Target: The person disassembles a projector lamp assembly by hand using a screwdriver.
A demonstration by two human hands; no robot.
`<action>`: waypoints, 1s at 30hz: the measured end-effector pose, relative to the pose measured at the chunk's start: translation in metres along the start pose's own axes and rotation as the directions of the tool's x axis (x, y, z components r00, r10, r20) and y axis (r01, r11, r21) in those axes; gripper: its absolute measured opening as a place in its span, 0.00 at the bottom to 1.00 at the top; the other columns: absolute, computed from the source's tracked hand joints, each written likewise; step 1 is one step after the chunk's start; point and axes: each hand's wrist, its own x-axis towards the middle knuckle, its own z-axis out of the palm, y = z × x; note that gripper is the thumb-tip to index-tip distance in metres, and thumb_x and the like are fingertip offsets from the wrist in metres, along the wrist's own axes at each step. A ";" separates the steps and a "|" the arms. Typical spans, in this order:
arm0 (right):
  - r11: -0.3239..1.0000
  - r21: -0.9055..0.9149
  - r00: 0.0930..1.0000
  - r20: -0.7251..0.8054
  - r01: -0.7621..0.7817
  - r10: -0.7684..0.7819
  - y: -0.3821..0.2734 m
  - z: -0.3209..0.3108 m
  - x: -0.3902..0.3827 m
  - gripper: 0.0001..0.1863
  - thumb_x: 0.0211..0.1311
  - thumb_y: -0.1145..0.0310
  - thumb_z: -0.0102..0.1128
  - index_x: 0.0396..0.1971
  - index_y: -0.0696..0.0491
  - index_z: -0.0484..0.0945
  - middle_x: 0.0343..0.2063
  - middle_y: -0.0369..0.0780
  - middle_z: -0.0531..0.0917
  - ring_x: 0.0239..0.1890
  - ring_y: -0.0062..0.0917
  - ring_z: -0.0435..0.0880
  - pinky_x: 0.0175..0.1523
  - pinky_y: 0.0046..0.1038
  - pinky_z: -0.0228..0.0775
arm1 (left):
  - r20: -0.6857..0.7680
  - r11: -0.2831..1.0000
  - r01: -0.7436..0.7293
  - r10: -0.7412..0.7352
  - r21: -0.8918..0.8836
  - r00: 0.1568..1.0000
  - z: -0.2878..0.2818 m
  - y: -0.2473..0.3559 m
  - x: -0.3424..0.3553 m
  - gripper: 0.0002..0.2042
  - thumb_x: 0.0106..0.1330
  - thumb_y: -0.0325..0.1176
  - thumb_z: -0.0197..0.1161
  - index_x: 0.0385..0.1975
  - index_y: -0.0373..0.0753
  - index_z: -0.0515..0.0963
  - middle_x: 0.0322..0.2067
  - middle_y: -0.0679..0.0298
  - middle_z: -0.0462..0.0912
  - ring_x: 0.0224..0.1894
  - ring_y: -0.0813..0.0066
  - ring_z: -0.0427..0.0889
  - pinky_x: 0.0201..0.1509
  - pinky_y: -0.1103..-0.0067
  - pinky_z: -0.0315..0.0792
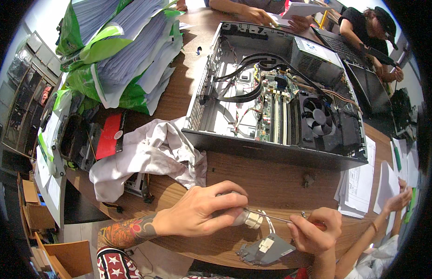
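Note:
My left hand [209, 209] reaches in over the wooden table, fingers curled round a pale rounded part with a cream block-like end [254, 220]. Its exact kind is hidden by my fingers. My right hand [318, 228] grips a screwdriver [274, 217]; the thin metal shaft points left and its tip is at the pale part by my left fingers. A bit of red-orange shows inside my right fist. White wires [270, 225] run down from the cream end toward a grey metal plate [267, 251] with a white connector on it, lying near the table edge.
Beyond my hands stands an open computer case [271, 151] with fan and cables. A whitish cloth [151, 153], a red box [110, 135] and tall stacks of paper [132, 56] are on the left. Papers [357, 181] lie right. Other people's hands [398, 197] work around the table.

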 end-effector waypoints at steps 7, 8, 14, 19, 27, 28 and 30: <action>0.999 0.004 0.999 -0.026 0.037 -0.037 0.005 -0.004 0.007 0.14 0.35 0.70 0.75 0.29 0.45 0.86 0.21 0.32 0.70 0.21 0.21 0.70 0.26 0.24 0.59 | -0.125 0.998 -0.053 0.048 -0.040 0.991 0.006 -0.008 -0.001 0.13 0.63 0.36 0.59 0.44 0.37 0.70 0.38 0.56 0.78 0.37 0.56 0.82 0.36 0.71 0.76; 0.997 0.004 0.996 -0.041 0.079 -0.079 0.006 -0.004 0.009 0.15 0.36 0.71 0.76 0.30 0.45 0.85 0.21 0.32 0.70 0.18 0.19 0.69 0.20 0.21 0.61 | -0.124 0.998 -0.054 0.049 -0.038 0.991 0.006 -0.007 -0.001 0.13 0.63 0.36 0.59 0.44 0.37 0.70 0.38 0.56 0.78 0.37 0.56 0.82 0.36 0.71 0.76; 0.995 0.003 0.993 -0.062 0.098 -0.098 0.009 -0.001 0.007 0.15 0.36 0.71 0.76 0.30 0.45 0.86 0.21 0.31 0.70 0.17 0.18 0.68 0.20 0.20 0.60 | -0.078 0.999 -0.041 0.043 0.036 0.996 0.008 -0.009 -0.002 0.18 0.64 0.36 0.59 0.49 0.37 0.64 0.38 0.54 0.78 0.35 0.54 0.83 0.36 0.69 0.76; 0.993 0.009 0.991 -0.060 0.117 -0.116 0.010 0.001 0.006 0.16 0.35 0.71 0.77 0.30 0.45 0.86 0.22 0.31 0.69 0.17 0.18 0.68 0.20 0.20 0.60 | -0.108 0.998 -0.044 0.047 0.034 0.993 0.011 -0.012 -0.006 0.22 0.64 0.36 0.60 0.51 0.32 0.60 0.39 0.49 0.79 0.32 0.52 0.83 0.34 0.68 0.77; 0.993 0.005 0.992 -0.047 0.118 -0.117 0.008 0.003 0.007 0.16 0.35 0.71 0.77 0.31 0.45 0.86 0.23 0.31 0.69 0.17 0.18 0.68 0.20 0.20 0.60 | -0.092 0.998 -0.062 0.065 0.033 0.994 0.010 -0.013 -0.004 0.22 0.64 0.37 0.59 0.50 0.32 0.60 0.38 0.50 0.79 0.32 0.52 0.83 0.33 0.67 0.77; 0.993 -0.002 0.992 -0.045 0.117 -0.117 0.008 0.003 0.007 0.16 0.36 0.71 0.77 0.31 0.45 0.86 0.23 0.31 0.69 0.17 0.18 0.68 0.20 0.20 0.60 | -0.086 0.998 -0.062 0.065 0.033 0.994 0.010 -0.013 -0.004 0.22 0.64 0.37 0.59 0.50 0.32 0.60 0.38 0.50 0.79 0.32 0.52 0.83 0.33 0.67 0.77; 0.993 -0.006 0.992 -0.044 0.117 -0.117 0.007 0.002 0.007 0.16 0.36 0.70 0.77 0.31 0.45 0.86 0.23 0.31 0.69 0.17 0.18 0.68 0.20 0.20 0.61 | -0.092 0.997 -0.064 0.067 0.039 0.993 0.010 -0.012 -0.004 0.22 0.64 0.37 0.59 0.50 0.32 0.60 0.38 0.50 0.79 0.32 0.51 0.83 0.33 0.67 0.77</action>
